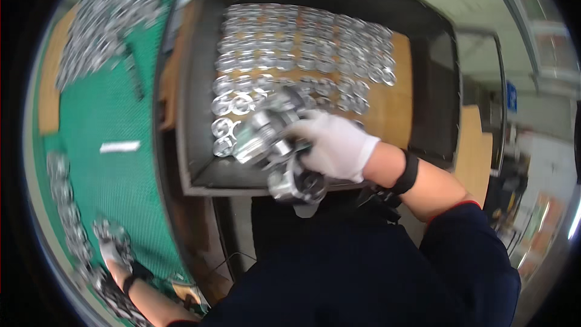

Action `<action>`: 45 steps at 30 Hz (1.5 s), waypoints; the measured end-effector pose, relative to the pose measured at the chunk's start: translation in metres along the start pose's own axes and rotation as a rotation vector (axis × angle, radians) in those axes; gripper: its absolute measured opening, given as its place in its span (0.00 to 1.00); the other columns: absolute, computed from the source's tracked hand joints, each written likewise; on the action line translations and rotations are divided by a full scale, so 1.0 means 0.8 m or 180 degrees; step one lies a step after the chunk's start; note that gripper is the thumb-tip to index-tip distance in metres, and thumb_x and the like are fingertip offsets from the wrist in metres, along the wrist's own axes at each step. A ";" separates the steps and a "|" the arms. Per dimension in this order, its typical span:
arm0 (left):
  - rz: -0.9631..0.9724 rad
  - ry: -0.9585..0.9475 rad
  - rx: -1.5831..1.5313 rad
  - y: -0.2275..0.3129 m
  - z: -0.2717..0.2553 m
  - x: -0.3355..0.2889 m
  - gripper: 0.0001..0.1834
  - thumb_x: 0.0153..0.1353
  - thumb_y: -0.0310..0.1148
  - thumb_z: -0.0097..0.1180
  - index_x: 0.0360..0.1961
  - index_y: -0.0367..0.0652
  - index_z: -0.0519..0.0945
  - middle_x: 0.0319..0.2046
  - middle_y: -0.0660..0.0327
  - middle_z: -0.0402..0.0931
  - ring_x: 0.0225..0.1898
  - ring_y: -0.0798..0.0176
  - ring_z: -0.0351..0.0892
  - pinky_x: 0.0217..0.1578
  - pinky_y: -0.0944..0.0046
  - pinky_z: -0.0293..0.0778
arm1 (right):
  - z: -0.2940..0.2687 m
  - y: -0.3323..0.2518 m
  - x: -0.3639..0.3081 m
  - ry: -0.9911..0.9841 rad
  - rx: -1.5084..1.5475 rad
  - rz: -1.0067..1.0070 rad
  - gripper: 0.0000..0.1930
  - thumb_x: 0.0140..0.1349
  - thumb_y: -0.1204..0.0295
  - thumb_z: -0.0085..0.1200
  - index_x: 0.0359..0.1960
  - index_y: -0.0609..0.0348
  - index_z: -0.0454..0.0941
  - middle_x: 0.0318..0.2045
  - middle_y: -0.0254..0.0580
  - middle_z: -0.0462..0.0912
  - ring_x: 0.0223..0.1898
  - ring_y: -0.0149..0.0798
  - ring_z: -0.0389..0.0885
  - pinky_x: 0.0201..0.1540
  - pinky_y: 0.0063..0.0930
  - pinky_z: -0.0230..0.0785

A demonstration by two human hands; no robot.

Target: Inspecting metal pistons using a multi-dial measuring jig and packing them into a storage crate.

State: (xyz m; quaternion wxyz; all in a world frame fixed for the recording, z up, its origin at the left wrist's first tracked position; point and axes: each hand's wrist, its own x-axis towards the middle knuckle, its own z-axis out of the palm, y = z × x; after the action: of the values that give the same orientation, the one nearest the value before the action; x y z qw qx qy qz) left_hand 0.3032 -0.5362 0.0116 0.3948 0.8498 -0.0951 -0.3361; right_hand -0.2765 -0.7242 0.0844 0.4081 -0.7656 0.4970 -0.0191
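In a white glove, my right hand (336,145) is closed around a cluster of shiny metal pistons (296,183), blurred by motion. It carries them above the near left part of a dark-walled box (203,190). Below stand rows of similar bright round metal parts (266,42) on a tan board (393,106). At the lower left, my gloved left hand (112,253) is closed on another shiny metal piston (112,231) over a green mat (121,188). My own fingers partly hide what each hand grips.
A dense group of metal parts (115,18) covers the far end of the mat. A line of more parts (69,212) runs along its left edge. On the mat lie a white strip (120,146) and a dark slim tool (134,75). Tan boards (471,151) stand right of the box.
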 end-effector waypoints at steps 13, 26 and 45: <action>0.0897 -0.1266 0.0853 0.131 0.500 -0.461 0.20 0.62 0.26 0.53 0.56 0.38 0.72 0.41 0.58 0.77 0.41 0.63 0.79 0.38 0.65 0.79 | -0.171 0.623 -0.246 0.0747 -0.0122 0.2507 0.19 0.55 0.70 0.56 0.50 0.56 0.81 0.44 0.54 0.84 0.48 0.53 0.82 0.53 0.39 0.73; 0.1497 -0.3275 0.3339 -0.056 0.877 -0.649 0.15 0.51 0.29 0.61 0.43 0.45 0.81 0.56 0.31 0.67 0.53 0.31 0.74 0.55 0.46 0.72 | -0.242 0.919 -0.010 0.0341 -0.0512 0.2217 0.19 0.59 0.73 0.55 0.54 0.55 0.79 0.46 0.56 0.83 0.49 0.51 0.82 0.53 0.39 0.74; 0.1067 -0.3414 0.4174 -0.146 1.029 -0.647 0.15 0.54 0.27 0.61 0.44 0.44 0.81 0.51 0.39 0.70 0.45 0.38 0.79 0.46 0.48 0.78 | -0.165 1.060 0.089 0.1667 0.0286 0.2674 0.29 0.68 0.51 0.38 0.60 0.60 0.71 0.54 0.62 0.77 0.58 0.57 0.75 0.59 0.45 0.66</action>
State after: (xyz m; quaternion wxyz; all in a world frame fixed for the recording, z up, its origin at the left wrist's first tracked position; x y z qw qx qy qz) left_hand -0.6321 -0.7364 -0.1978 -0.2292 0.6074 -0.5675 -0.5064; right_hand -0.9301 -1.0061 -0.4000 0.2745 -0.4503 0.8470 -0.0661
